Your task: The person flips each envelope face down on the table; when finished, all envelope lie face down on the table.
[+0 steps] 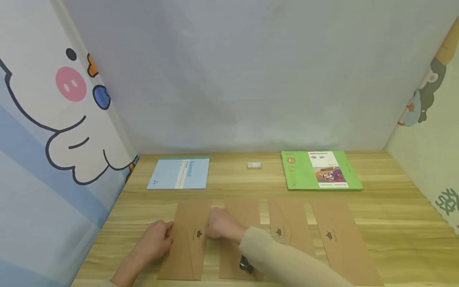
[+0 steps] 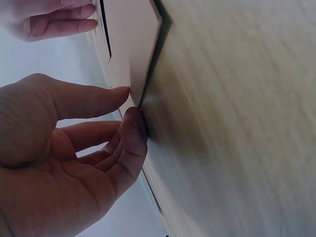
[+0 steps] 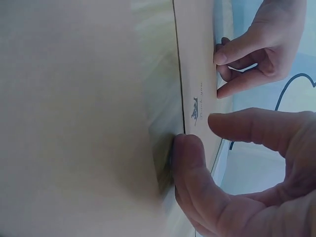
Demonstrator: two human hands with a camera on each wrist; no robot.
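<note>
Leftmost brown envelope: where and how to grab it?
I'd pinch both long edges of the envelope from left and right, thumbs above, fingers below: it's thin and lies nearly flat, with table showing along both edges.

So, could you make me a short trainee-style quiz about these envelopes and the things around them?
1. Count: how many flat brown paper envelopes lie in the row?

2. True or false: the small white rectangular block lies between the light-blue rectangular notebook and the green-covered rectangular book.

3. Which one: which envelope lies between the person's left hand and right hand?

Key: 1. Four. 2. True. 3. The leftmost envelope in the head view.
</note>
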